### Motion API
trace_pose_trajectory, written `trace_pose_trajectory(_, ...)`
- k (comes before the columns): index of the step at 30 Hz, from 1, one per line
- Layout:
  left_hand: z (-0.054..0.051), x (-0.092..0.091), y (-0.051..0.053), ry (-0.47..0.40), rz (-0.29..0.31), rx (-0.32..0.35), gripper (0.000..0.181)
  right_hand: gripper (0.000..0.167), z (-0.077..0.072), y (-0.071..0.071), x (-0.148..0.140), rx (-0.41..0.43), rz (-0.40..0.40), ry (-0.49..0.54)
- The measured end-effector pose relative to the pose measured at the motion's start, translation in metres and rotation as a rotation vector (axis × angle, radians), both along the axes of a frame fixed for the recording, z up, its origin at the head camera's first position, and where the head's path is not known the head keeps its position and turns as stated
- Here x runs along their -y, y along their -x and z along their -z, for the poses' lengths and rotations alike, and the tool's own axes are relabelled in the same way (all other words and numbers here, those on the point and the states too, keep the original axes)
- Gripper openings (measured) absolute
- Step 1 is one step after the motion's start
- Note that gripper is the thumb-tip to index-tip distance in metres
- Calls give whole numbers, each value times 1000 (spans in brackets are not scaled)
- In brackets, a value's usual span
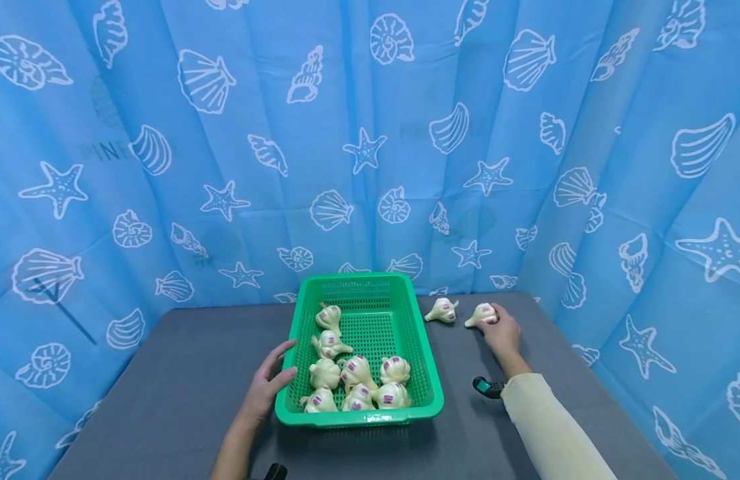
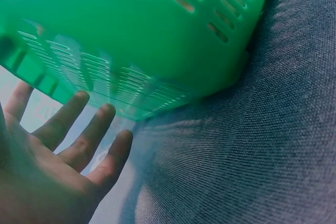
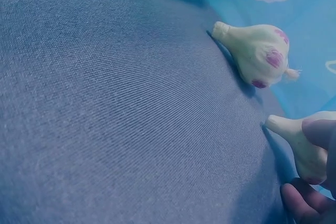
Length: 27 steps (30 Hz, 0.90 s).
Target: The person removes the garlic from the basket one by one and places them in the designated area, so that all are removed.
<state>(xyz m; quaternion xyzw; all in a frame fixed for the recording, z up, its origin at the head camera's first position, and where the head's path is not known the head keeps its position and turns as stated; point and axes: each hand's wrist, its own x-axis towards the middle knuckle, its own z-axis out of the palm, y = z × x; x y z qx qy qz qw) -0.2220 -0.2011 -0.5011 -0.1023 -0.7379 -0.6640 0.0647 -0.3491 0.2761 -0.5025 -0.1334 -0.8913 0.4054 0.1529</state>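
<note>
1 garlic bulb [image 1: 481, 313], part-hidden by right hand [image 1: 505, 333].

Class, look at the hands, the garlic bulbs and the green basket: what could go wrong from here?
1. The right hand could knock the loose bulb beside the held bulb, perhaps over the table's nearby far edge.
2. The left hand lies with fingers straight at the green basket's side, not curled round it, so a bump might shift it.

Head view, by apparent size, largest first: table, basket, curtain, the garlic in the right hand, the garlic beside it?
1. Curtain
2. Table
3. Basket
4. Held garlic and neighbouring garlic: too alike to rank, the held one being partly covered.
</note>
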Motion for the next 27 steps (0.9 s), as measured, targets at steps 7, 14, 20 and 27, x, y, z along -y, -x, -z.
trace_pose_trajectory(7, 0, -1, 0, -7, -2, -5, 53, 58, 0, 0, -1, -8, -31, -35)
trace_pose_trajectory(14, -2, -1, -2, 9, 5, -36, 51, 57, 1, -2, 2, -7, -56, -34)
trace_pose_trajectory(20, -2, -2, -2, 4, 7, -30, 52, 52, 5, -1, 3, -63, -33, -27)
trace_pose_trajectory(27, 0, -1, 0, -6, 9, -24, 53, 51, 10, 5, 4, -86, 64, -46)
